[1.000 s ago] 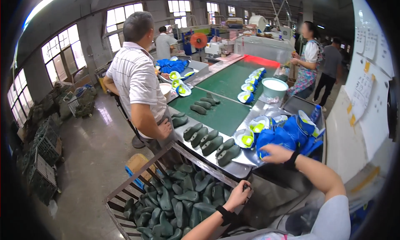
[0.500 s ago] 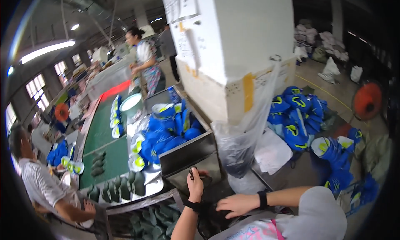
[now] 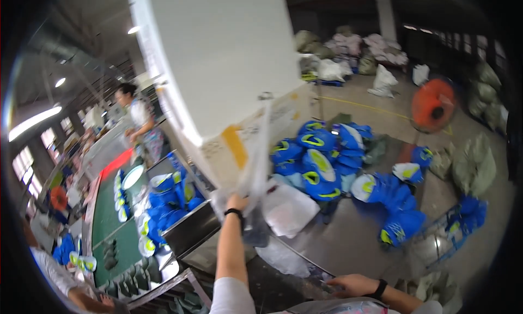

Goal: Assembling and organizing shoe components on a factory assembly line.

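Observation:
My left hand reaches forward to a clear plastic bag that hangs from the pillar. Its fingers are blurred and partly hidden at the bag, so what they hold does not show. Near my body, my right hand is low by the near edge of the metal table, fingers extended and apart, with nothing visible in them. Beyond the bag lies a white sheet, beside a pile of blue shoe uppers with yellow-green trim. More blue uppers lie in a row to the right on the metal table.
A white pillar rises ahead. To its left, a metal bin stands beside blue uppers and a green conveyor carrying dark shoe lasts. Co-workers stand along the conveyor. An orange fan stands at right.
My view has turned right. My left hand, earlier raised near the bin with a small dark item, has reached out to the plastic bag. My right hand has moved away from the left, toward the table edge.

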`<state>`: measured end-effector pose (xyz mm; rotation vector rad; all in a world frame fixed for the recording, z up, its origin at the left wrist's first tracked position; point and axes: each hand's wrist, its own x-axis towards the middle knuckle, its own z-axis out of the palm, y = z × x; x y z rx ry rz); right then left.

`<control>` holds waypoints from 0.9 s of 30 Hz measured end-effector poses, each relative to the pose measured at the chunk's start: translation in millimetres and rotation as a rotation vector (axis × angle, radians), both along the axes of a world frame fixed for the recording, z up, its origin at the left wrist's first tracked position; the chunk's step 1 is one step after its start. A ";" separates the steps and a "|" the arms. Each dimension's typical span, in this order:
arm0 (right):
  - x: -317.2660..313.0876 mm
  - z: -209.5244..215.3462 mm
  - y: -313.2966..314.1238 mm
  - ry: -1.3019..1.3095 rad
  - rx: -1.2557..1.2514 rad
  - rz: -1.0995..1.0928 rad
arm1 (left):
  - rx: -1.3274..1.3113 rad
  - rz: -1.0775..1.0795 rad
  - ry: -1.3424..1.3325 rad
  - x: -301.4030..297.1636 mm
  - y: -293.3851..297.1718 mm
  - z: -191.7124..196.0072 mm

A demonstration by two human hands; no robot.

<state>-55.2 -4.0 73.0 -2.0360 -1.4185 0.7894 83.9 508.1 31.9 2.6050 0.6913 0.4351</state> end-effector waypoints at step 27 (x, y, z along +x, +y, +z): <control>87.6 -192.3 -188.7 0.070 -0.118 -1.165 | 0.131 -0.711 0.154 285.0 -453.2 -102.8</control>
